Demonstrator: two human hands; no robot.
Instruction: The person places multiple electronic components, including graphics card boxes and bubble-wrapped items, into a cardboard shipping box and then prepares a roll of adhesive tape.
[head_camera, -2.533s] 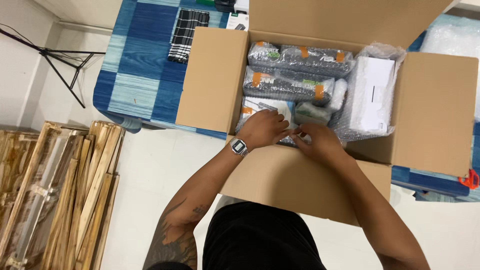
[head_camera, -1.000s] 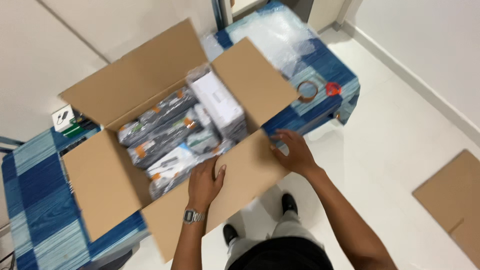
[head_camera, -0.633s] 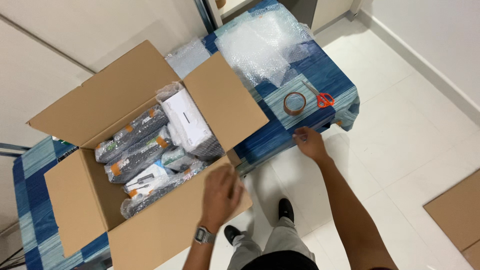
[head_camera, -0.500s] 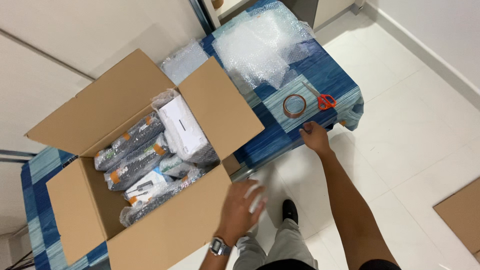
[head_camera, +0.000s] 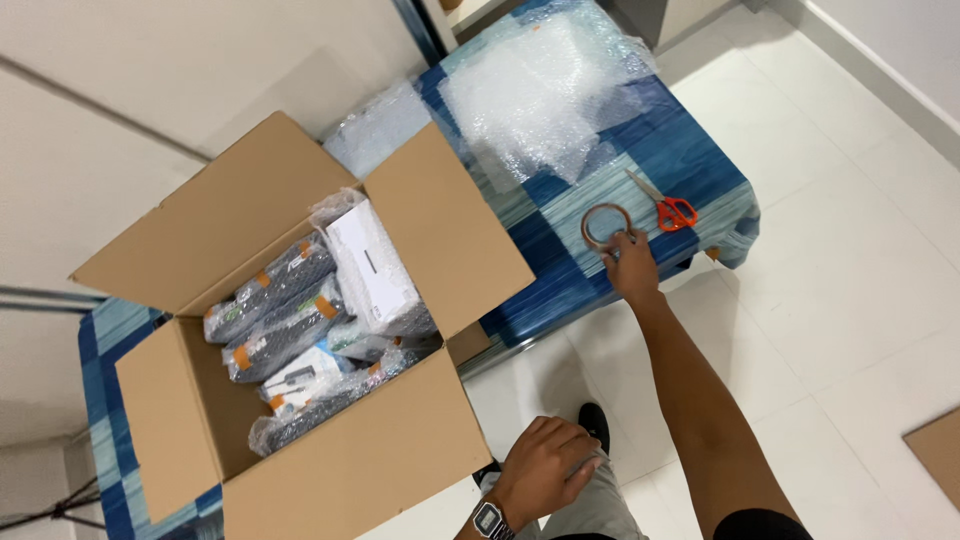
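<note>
The right hand (head_camera: 630, 268) reaches to the counter (head_camera: 690, 160) edge at about 2 o'clock from the person. Its fingertips touch the near rim of the brown tape roll (head_camera: 605, 224), which lies flat on the blue checked cloth. The grip is narrow, fingers curled at the rim; whether the roll is actually pinched cannot be told. The left hand (head_camera: 545, 465) hangs low at 6 o'clock, loosely curled, holding nothing and touching no object; a wristwatch (head_camera: 489, 519) sits on its wrist.

The orange-handled scissors (head_camera: 668, 205) lie just beside the roll, at its 3 o'clock, blades pointing toward 11 o'clock. A sheet of bubble wrap (head_camera: 540, 90) covers the counter at 12 o'clock of the roll. The open cardboard box (head_camera: 340, 470) stands at 9 o'clock, all four flaps out, filled with bubble-wrapped packages (head_camera: 285, 330) and a white carton (head_camera: 372, 265).

Risks, as judged from this position:

- The roll sits near the counter edge. A fingertip pull without a full pinch can drag it over the edge onto the tiled floor (head_camera: 860, 290).
- A sweep of the hand toward 3 o'clock can knock the scissors, which also lie close to the edge, or bring fingers against the blades.
- The cloth can slide with the roll and shift the scissors.
- The box overhangs the counter at its near side. With the left hand off it, a bump from the body can tip or shift it.
</note>
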